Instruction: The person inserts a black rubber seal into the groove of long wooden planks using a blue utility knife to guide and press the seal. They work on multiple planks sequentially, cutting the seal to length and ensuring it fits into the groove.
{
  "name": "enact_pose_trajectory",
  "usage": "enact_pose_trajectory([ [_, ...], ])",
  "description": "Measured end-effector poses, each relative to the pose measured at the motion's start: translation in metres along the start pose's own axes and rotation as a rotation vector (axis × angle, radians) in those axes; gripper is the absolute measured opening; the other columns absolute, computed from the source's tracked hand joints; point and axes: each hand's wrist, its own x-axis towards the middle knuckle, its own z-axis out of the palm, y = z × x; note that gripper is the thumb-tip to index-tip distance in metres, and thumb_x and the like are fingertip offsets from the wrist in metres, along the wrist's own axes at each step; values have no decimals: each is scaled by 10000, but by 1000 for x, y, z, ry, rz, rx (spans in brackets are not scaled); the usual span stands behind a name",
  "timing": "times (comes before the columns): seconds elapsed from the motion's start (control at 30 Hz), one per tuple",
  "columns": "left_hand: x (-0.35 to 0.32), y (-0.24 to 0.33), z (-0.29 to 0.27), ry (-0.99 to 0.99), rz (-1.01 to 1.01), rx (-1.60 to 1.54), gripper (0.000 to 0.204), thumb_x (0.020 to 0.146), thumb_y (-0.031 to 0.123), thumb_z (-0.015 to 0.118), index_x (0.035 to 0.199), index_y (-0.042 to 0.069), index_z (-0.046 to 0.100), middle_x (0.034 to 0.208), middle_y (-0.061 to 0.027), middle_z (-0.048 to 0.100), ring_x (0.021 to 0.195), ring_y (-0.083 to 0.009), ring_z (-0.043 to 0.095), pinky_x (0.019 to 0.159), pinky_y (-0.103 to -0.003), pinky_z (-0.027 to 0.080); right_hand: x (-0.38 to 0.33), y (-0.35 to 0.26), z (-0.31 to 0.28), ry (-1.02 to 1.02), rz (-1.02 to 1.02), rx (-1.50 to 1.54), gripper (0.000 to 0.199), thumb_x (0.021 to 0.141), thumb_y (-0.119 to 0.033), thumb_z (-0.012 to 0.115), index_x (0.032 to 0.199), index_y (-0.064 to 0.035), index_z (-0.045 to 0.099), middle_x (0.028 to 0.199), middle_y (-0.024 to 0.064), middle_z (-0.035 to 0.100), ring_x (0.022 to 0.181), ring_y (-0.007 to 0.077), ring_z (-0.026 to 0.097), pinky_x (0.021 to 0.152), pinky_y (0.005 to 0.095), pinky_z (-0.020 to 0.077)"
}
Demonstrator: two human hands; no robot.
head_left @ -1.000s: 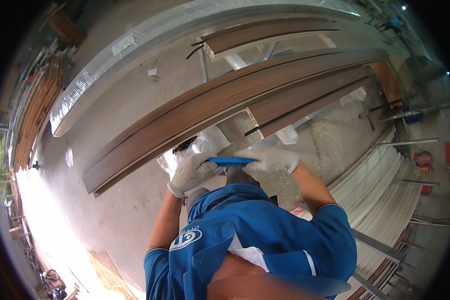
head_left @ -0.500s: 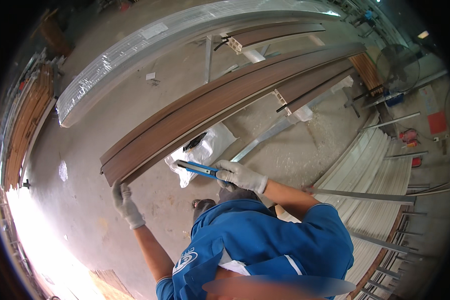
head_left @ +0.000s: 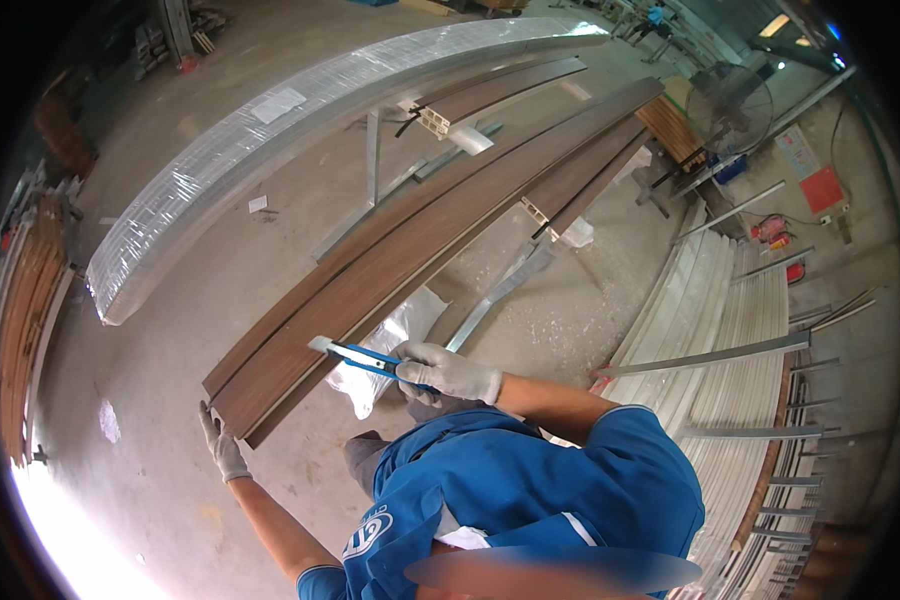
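Observation:
My gloved right hand (head_left: 450,374) is closed round a blue utility knife (head_left: 370,360). The knife's pale blade end points left, above the near part of a long brown board (head_left: 370,270); whether it touches the board I cannot tell. A dark line runs along the board's length. At the board's near left end is my gloved left hand (head_left: 224,450), its fingers stretched up along the end edge and appearing to touch it. Below the board, partly hidden by it, lies white plastic sheeting (head_left: 370,390).
Two shorter brown profiles (head_left: 500,90) with hollow ends flank the board. Metal supports (head_left: 372,160) stand beneath. Beyond lies a long plastic-wrapped bundle (head_left: 200,150). Pale strips (head_left: 720,340) are stacked at right between metal bars, a fan (head_left: 730,105) stands behind, and brown planks (head_left: 25,330) lie at left.
My view has shifted. My left hand has moved up against the board's end. The knife is now over the board's near edge, and its pale blade end shows clearly.

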Motion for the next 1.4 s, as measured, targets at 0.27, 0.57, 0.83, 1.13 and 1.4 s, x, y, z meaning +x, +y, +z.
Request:
enact_pose_trajectory([
  [0.27, 23, -49, -53, -461, -188, 77, 347, 998, 147, 668, 1317, 12, 642, 1168, -24, 682, 1106, -144, 609, 1017, -296, 461, 35, 12, 108, 196, 54, -12, 363, 1107, -314, 509, 1361, -54, 499, 867, 0, 581, 695, 82, 525, 627, 239, 477],
  [0.57, -22, 20, -100, -797, -281, 174, 296, 1052, 198, 611, 1233, -21, 694, 1113, -47, 739, 1082, -127, 646, 992, -286, 483, 75, 20, 250, 343, 140, 53, 428, 1101, -301, 526, 1416, -16, 472, 889, 40, 587, 739, 105, 561, 646, 265, 496],
  [0.83, -28, 45, -140, -700, -509, -174, 347, 1037, 307, 655, 1229, 22, 708, 921, 24, 651, 795, -74, 570, 733, -249, 502, 98, 42, 307, 400, 210, -231, 435, 1067, -281, 569, 1392, -18, 446, 852, 35, 605, 679, 97, 593, 601, 262, 512],
  [1.13, -47, 67, -123, -668, -452, -235, 298, 1052, 303, 634, 1159, 33, 698, 867, 32, 628, 734, -52, 537, 643, -223, 453, 124, 111, 317, 451, 15, -793, 383, 1046, -262, 595, 1324, -21, 489, 906, 209, 667, 761, 409, 675, 674, 493, 535],
  [1.4, -61, 96, -109, -599, -517, -253, 265, 1062, 256, 596, 922, 41, 663, 740, 34, 554, 619, -52, 489, 559, -228, 397, 157, 167, 300, 450, -136, -1169, 322, 1034, -374, 582, 1153, -76, 546, 953, 207, 687, 821, 449, 688, 693, 551, 539],
])
